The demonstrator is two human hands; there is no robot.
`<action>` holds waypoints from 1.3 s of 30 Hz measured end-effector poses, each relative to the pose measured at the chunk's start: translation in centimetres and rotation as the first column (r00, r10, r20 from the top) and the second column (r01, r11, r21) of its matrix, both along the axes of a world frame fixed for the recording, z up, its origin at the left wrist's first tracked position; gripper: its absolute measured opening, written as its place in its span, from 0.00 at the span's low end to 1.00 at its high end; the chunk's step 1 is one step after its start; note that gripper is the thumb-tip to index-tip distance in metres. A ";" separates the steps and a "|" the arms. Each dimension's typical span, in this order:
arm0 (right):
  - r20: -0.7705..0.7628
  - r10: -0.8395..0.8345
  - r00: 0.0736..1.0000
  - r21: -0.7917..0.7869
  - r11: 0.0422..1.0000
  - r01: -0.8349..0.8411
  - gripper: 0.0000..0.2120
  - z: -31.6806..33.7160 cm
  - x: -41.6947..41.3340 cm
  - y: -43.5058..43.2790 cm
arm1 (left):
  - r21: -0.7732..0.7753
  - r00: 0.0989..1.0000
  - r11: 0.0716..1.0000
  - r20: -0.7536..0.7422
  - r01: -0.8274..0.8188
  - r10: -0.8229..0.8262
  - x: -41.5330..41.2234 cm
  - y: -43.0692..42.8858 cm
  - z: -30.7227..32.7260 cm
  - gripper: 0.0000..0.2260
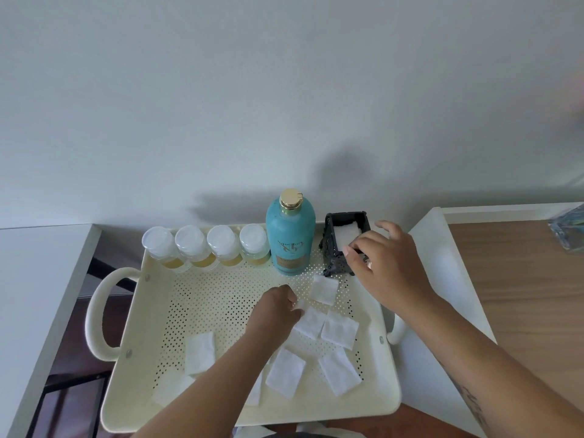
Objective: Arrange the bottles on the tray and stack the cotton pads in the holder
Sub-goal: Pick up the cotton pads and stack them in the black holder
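Note:
A cream perforated tray (202, 298) holds several small white-capped bottles (205, 245) in a row along its far edge. Next to them stands a tall teal bottle (290, 235) with a gold cap. A black ornate holder (343, 240) at the far right corner has white pads inside. Several square cotton pads (286, 373) lie loose on the tray floor. My left hand (275, 311) pinches the corner of one cotton pad (308, 320) at the tray's middle. My right hand (382, 257) rests at the holder's right side, fingers touching its rim.
The tray has looped handles (98, 311) on both sides and sits over a gap between a white surface on the left and a white-edged wooden table (521, 279) on the right. A glassy object (568, 226) stands at the far right.

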State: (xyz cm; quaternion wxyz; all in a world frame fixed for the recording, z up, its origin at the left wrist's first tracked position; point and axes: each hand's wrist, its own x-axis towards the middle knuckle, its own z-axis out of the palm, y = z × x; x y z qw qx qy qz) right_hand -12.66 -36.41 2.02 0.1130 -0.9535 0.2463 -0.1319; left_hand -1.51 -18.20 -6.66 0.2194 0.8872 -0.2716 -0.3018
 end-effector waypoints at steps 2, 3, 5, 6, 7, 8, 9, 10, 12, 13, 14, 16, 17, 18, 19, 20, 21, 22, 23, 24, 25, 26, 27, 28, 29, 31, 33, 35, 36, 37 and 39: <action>-0.035 0.003 0.999 -0.009 1.000 -0.003 0.20 -0.3 0.1 0.0 | 0.014 1.000 1.000 -0.001 -0.001 0.001 -0.1 -0.1 -0.1 0.09; -0.051 0.009 0.999 -0.004 1.000 -0.009 0.22 -0.5 0.2 -0.1 | 0.019 1.000 1.000 -0.005 -0.006 0.006 -0.1 -0.1 -0.1 0.08; -0.074 0.026 0.997 0.014 1.000 -0.025 0.25 -0.7 0.4 -0.1 | 0.026 1.000 1.000 -0.012 -0.012 0.012 -0.3 -0.2 -0.1 0.08; -0.078 0.031 0.996 0.018 0.999 -0.030 0.25 -0.8 0.4 -0.1 | 0.026 1.000 1.000 -0.012 -0.010 0.011 -0.3 -0.2 -0.1 0.07; -0.078 0.035 0.996 0.017 0.999 -0.034 0.24 -0.8 0.4 -0.1 | 0.023 1.000 1.000 -0.012 -0.008 0.008 -0.3 -0.2 -0.2 0.07; -0.076 0.037 0.996 0.011 0.999 -0.036 0.24 -0.8 0.4 -0.1 | 0.017 1.000 1.000 -0.010 -0.005 0.005 -0.3 -0.2 -0.2 0.07; -0.074 0.038 0.997 0.004 0.999 -0.038 0.23 -0.8 0.4 0.0 | 0.009 1.000 1.000 -0.006 -0.002 0.002 -0.3 -0.2 -0.2 0.06; -0.074 0.038 0.997 -0.001 0.999 -0.038 0.23 -0.7 0.4 0.0 | -0.001 1.000 1.000 -0.002 0.001 -0.001 -0.4 -0.2 -0.2 0.05; -0.079 0.035 0.996 0.000 0.999 -0.035 0.23 -0.6 0.4 0.0 | -0.026 1.000 1.000 0.006 0.003 -0.003 -0.5 -0.1 -0.1 0.04; -0.080 0.034 0.996 0.005 0.999 -0.034 0.23 -0.6 0.4 0.0 | -0.043 1.000 0.999 0.007 -0.001 0.001 -0.6 -0.1 0.0 0.04; -0.079 0.035 0.996 0.007 0.999 -0.034 0.23 -0.5 0.4 0.0 | -0.061 1.000 0.998 0.007 -0.006 0.006 -0.6 0.0 0.1 0.03; -0.081 0.036 0.996 0.010 0.999 -0.035 0.22 -0.5 0.3 0.1 | -0.105 1.000 0.994 0.000 -0.015 0.015 -0.5 0.4 0.5 0.04; -0.084 0.035 0.996 0.012 0.999 -0.034 0.21 -0.4 0.3 0.1 | -0.133 1.000 0.991 -0.010 -0.016 0.015 -0.4 0.7 0.8 0.04; -0.083 0.034 0.996 0.017 0.999 -0.033 0.21 -0.4 0.3 0.1 | -0.159 1.000 0.987 -0.021 -0.016 0.013 -0.2 0.9 1.1 0.05; -0.079 0.033 0.996 0.022 0.999 -0.031 0.20 -0.4 0.3 0.1 | -0.179 0.999 0.984 -0.031 -0.019 0.014 0.1 1.1 1.5 0.05; -0.074 0.032 0.997 0.026 0.999 -0.030 0.20 -0.4 0.3 0.1 | -0.195 0.999 0.980 -0.046 -0.032 0.023 0.3 1.3 2.0 0.06; -0.071 0.031 0.997 0.031 0.999 -0.029 0.19 -0.4 0.2 0.1 | -0.210 0.997 0.976 -0.069 -0.055 0.042 0.6 1.5 2.5 0.06; -0.071 0.033 0.997 0.033 0.999 -0.030 0.19 -0.4 0.2 0.0 | -0.224 0.993 0.971 -0.100 -0.087 0.066 0.8 1.7 2.9 0.07; -0.075 0.037 0.996 0.034 0.999 -0.035 0.20 -0.4 0.2 0.0 | -0.238 0.986 0.964 -0.136 -0.123 0.092 1.0 1.8 3.4 0.08; -0.083 0.043 0.996 0.034 0.999 -0.040 0.20 -0.4 0.1 0.1 | -0.251 0.979 0.956 -0.171 -0.154 0.113 1.2 1.9 3.8 0.08; -0.094 0.047 0.994 0.036 0.998 -0.043 0.21 -0.4 0.1 0.1 | -0.266 0.972 0.948 -0.200 -0.177 0.126 1.4 2.0 4.2 0.07; -0.106 0.048 0.993 0.041 0.998 -0.044 0.22 -0.4 0.2 0.1 | -0.282 0.966 0.940 -0.222 -0.192 0.131 1.5 2.0 4.6 0.06; -0.114 0.049 0.992 0.043 0.998 -0.045 0.22 -0.3 0.2 0.1 | -0.300 0.962 0.932 -0.240 -0.203 0.132 1.6 2.1 4.9 0.05; -0.108 0.051 0.993 0.043 0.998 -0.046 0.21 -0.2 0.2 0.1 | -0.322 0.957 0.922 -0.258 -0.214 0.132 1.6 2.2 5.2 0.05; -0.086 0.051 0.995 0.041 0.998 -0.048 0.19 -0.1 0.2 0.2 | -0.348 0.950 0.909 -0.282 -0.230 0.132 1.6 2.2 5.6 0.05; 0.008 0.043 0.999 0.017 0.999 -0.043 0.14 0.4 0.0 0.4 | -0.404 0.934 0.875 -0.334 -0.265 0.128 1.5 2.3 6.2 0.05; 0.139 0.023 0.990 -0.040 0.999 -0.017 0.09 0.9 -0.4 1.2 | -0.452 0.933 0.850 -0.340 -0.270 0.116 1.5 2.2 7.0 0.05; 0.237 0.031 0.971 -0.059 0.998 -0.018 0.06 1.4 -0.8 2.1 | -0.480 0.946 0.842 -0.306 -0.248 0.104 1.5 2.0 7.8 0.05; 0.260 0.051 0.964 -0.040 0.998 -0.042 0.05 1.6 -0.9 2.6 | -0.493 0.952 0.837 -0.289 -0.237 0.100 1.5 1.8 8.2 0.05; 0.262 0.079 0.962 -0.007 0.997 -0.080 0.06 1.8 -1.1 3.1 | -0.507 0.956 0.830 -0.276 -0.232 0.098 1.4 1.7 8.6 0.05; 0.218 0.133 0.967 0.061 0.987 -0.150 0.10 2.2 -1.3 3.9 | -0.535 0.960 0.814 -0.265 -0.226 0.092 1.3 1.5 9.2 0.06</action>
